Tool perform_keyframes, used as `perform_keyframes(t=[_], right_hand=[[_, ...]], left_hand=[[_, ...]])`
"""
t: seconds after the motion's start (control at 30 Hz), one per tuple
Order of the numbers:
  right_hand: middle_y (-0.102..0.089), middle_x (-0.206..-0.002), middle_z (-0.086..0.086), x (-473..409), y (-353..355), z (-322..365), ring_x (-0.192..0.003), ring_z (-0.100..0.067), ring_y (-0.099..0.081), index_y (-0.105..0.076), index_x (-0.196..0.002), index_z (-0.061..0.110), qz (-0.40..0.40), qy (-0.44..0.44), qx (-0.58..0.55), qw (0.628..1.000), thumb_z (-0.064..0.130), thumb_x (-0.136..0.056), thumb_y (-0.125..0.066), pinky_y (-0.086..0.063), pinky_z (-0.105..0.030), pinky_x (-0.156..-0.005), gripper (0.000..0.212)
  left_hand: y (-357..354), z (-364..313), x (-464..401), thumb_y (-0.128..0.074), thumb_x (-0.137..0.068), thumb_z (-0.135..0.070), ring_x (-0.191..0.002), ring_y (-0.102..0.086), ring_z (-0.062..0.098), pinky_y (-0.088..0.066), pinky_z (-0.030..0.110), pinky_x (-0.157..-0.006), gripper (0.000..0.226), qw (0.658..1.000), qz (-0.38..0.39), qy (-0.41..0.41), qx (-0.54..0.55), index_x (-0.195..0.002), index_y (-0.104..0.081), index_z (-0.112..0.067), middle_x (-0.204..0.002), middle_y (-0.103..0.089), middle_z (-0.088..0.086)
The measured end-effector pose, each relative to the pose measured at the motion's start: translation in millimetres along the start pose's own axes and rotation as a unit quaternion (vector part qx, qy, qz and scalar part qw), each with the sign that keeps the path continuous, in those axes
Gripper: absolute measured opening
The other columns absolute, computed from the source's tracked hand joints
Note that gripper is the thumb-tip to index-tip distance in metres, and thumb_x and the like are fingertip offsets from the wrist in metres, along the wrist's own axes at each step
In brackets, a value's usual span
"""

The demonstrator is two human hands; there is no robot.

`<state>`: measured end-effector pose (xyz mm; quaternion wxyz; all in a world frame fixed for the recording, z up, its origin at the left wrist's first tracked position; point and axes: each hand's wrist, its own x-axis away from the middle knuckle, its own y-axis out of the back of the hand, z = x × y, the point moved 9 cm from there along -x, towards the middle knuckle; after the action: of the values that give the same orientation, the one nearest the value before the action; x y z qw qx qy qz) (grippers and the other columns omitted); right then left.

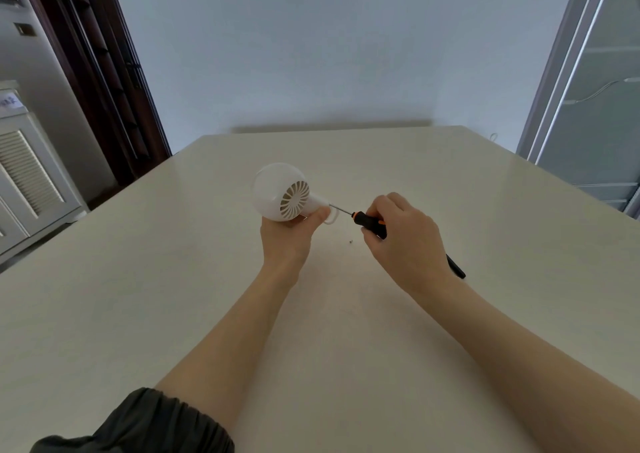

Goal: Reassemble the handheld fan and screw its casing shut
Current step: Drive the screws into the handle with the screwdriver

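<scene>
A dark sleeve [138, 425] is pushed up the left forearm. Above the surface [138, 296], the white fan [282, 192] is gripped by the left hand [289, 234]; the screwdriver [367, 222] is pinched by the right hand [405, 241], its tip set at the fan's handle end.

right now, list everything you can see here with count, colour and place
fan: one, white, held above the table's middle, grille facing the camera
screwdriver: one, black and orange handle, metal shaft, tip at the fan's handle end
screw: one, small and dark, on the table below the screwdriver
pen-like stick: one, black, on the table behind the right wrist, partly hidden
table: one, cream
cabinet: one, white, louvred door, far left
left hand: grips the fan from below
right hand: grips the screwdriver handle
sleeve: one, dark, on the left arm
</scene>
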<state>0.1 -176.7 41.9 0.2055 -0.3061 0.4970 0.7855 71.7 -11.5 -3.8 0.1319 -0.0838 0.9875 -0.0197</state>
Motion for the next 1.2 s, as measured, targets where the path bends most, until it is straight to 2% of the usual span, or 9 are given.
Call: perform_keyframes(t=[0.23, 0.43, 0.53, 0.63, 0.77, 0.9, 1.03, 1.1, 1.2], right_hand=[[-0.057, -0.079, -0.004, -2.2, -1.2, -0.9, -0.066, -0.026, -0.053, -0.061, -0.086, 0.004, 0.011, -0.01, -0.028, 1.0, 0.021, -0.089, -0.061, -0.044, -0.036, -0.062, 0.017], [-0.053, -0.058, 0.007, -3.8, -16.1, -28.3, -0.052, -0.006, -0.045, -0.063, -0.073, 0.008, 0.05, -0.129, -0.165, 0.977, 0.026, -0.086, -0.065, -0.031, -0.015, -0.051, 0.023], [-0.057, -0.063, 0.008, -3.7, -16.8, -32.4, -0.054, -0.003, -0.048, -0.061, -0.078, 0.012, 0.05, -0.145, -0.185, 0.971, 0.024, -0.079, -0.072, -0.033, -0.015, -0.053, 0.016], [-0.054, -0.081, 0.002, -3.4, -20.2, -24.4, -0.066, -0.005, -0.052, -0.055, -0.096, 0.016, 0.073, -0.107, -0.16, 0.978, 0.01, -0.072, -0.073, -0.037, -0.011, -0.058, 0.03], [-0.047, -0.082, 0.001, -3.2, -14.9, -10.0, -0.065, -0.023, -0.049, -0.052, -0.088, 0.008, 0.05, -0.038, -0.099, 0.993, -0.003, -0.074, -0.059, -0.039, -0.029, -0.058, 0.02], [-0.053, -0.085, 0.0, -0.2, -16.4, -4.5, -0.065, -0.023, -0.047, -0.054, -0.09, 0.009, 0.058, -0.001, 0.004, 0.998, 0.012, -0.084, -0.06, -0.031, -0.028, -0.056, 0.009], [-0.059, -0.092, -0.002, -0.3, -15.5, -1.5, -0.076, -0.025, -0.057, -0.058, -0.099, 0.01, 0.055, -0.001, 0.057, 0.997, 0.028, -0.094, -0.052, -0.039, -0.031, -0.06, 0.02], [-0.06, -0.085, -0.004, -1.0, -19.0, -3.1, -0.075, -0.026, -0.056, -0.059, -0.094, 0.008, 0.068, -0.015, 0.04, 0.997, 0.032, -0.095, -0.049, -0.037, -0.032, -0.059, 0.026], [-0.061, -0.069, -0.006, -1.6, -26.1, -18.4, -0.062, -0.02, -0.052, -0.06, -0.078, 0.007, 0.103, -0.096, -0.088, 0.986, 0.033, -0.093, -0.054, -0.03, -0.024, -0.049, 0.03]], left_hand=[[-0.1, 0.0, -0.6, -0.08, -0.071, -0.01, -0.089, -0.063, 0.021, -0.052, 0.041, -0.087, 0.029, 1.0, 0.011, 0.011, -0.005, -0.096, -0.065, -0.008, -0.097, -0.068, 0.013], [-0.8, 0.8, 0.0, -0.08, -0.072, -0.007, -0.1, -0.065, 0.028, -0.051, 0.042, -0.091, 0.033, 1.0, 0.021, 0.008, -0.01, -0.101, -0.066, -0.004, -0.103, -0.07, 0.016], [-1.5, 2.5, 1.2, -0.08, -0.071, -0.009, -0.094, -0.066, 0.023, -0.053, 0.04, -0.089, 0.028, 1.0, 0.013, 0.006, -0.016, -0.095, -0.066, -0.012, -0.098, -0.071, 0.01], [1.4, 2.6, -0.3, -0.08, -0.071, -0.012, -0.084, -0.063, 0.016, -0.052, 0.039, -0.086, 0.024, 1.0, -0.002, 0.006, -0.021, -0.088, -0.064, -0.018, -0.089, -0.068, 0.003], [1.9, 2.9, -1.5, -0.081, -0.071, -0.013, -0.083, -0.062, 0.017, -0.052, 0.041, -0.085, 0.025, 1.0, -0.003, 0.01, -0.02, -0.09, -0.065, -0.012, -0.088, -0.067, 0.006], [2.5, 3.3, -0.4, -0.081, -0.07, -0.013, -0.086, -0.063, 0.021, -0.052, 0.046, -0.089, 0.024, 1.0, 0.001, 0.014, -0.026, -0.088, -0.064, -0.014, -0.09, -0.068, 0.01], [3.0, 1.6, 0.3, -0.082, -0.065, -0.015, -0.101, -0.065, 0.032, -0.05, 0.052, -0.094, 0.026, 0.999, 0.016, 0.036, -0.007, -0.082, -0.063, -0.018, -0.1, -0.068, 0.019], [3.0, 0.1, 0.6, -0.081, -0.061, -0.018, -0.103, -0.065, 0.031, -0.05, 0.052, -0.095, 0.027, 0.999, 0.025, 0.039, -0.003, -0.082, -0.062, -0.019, -0.101, -0.069, 0.018], [1.7, 1.7, 0.2, -0.081, -0.065, -0.016, -0.102, -0.065, 0.031, -0.049, 0.052, -0.095, 0.025, 0.999, 0.034, 0.037, -0.008, -0.082, -0.064, -0.019, -0.102, -0.069, 0.018]])
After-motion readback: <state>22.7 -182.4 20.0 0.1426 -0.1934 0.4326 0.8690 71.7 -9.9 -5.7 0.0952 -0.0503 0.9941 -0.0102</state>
